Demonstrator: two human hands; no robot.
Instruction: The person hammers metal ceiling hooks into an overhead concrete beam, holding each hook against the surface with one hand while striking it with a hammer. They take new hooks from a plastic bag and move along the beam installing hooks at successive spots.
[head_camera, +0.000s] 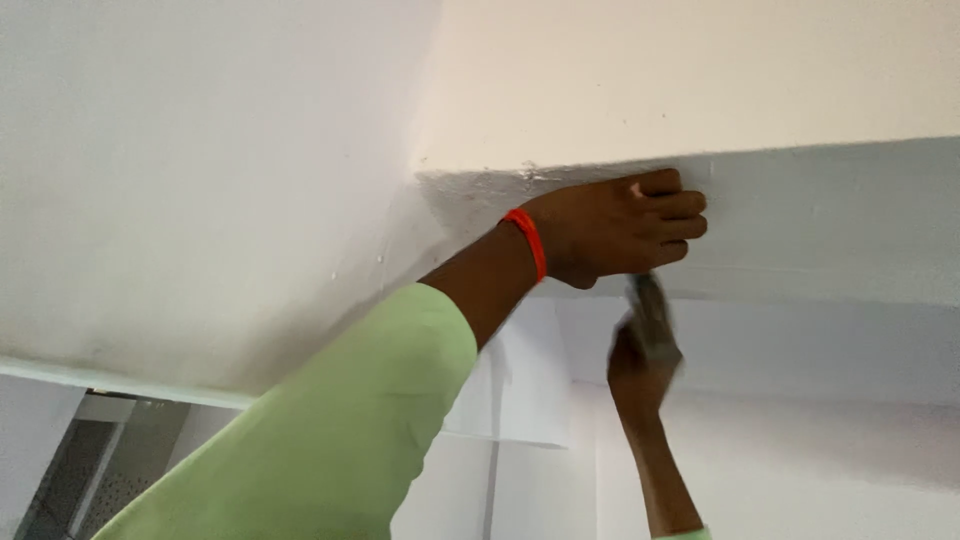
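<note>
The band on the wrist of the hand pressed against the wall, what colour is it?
Orange-red: the thin wrist band on the left hand, clearest in the head view.

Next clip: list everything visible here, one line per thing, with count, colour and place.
ceiling: one, white, upper left.
beam: one, grey-white face, cream above, right.
paper sheet: one, white, on the wall below the beam.
tool: one, grey, blurred, under the beam, in the right hand.
wristband: one, orange-red, left wrist.
sleeve: one, light green, left arm.
left hand: pressed against the beam face.
right hand: grip closed on the tool.
</note>
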